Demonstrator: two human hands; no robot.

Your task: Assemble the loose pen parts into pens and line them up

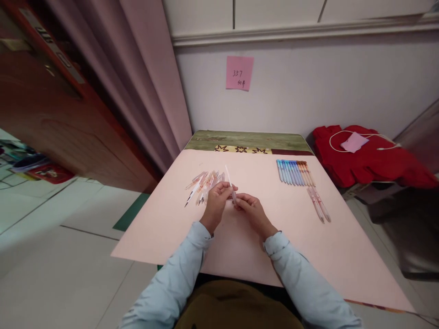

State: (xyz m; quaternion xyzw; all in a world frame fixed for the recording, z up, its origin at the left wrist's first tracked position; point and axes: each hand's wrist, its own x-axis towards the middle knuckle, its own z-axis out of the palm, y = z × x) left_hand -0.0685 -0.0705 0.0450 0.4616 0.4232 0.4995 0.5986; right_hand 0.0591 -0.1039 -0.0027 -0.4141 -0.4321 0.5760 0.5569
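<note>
1. Head view, far left: dark red wooden door (51,109), with a mauve curtain (137,77) hanging beside it.
2. Loose pile of pen parts (202,185), pale and orange-tinted with dark tips, lying on the pink tabletop (240,246) just left of the hands.
3. Left hand (216,201), light blue sleeve, raised just above the tabletop; its fingers (224,186) are closed around the lower part of a thin white pen refill (227,176), which tilts up and away.
4. Right hand (252,210), touching the left; its fingers (240,198) pinch a small pale pen piece (234,196) at the foot of the refill. How the piece and refill join is too small to tell.
5. Pink sticky note (239,73) with handwriting, on the wall above the tabletop.
6. Row of pens (295,172), blue then orange, laid side by side at the far right of the tabletop.
7. Two pale pink pens (318,204), side by side just nearer than the row.
8. Red cloth (370,157) beside the tabletop, bearing a white cable (338,137).
</note>
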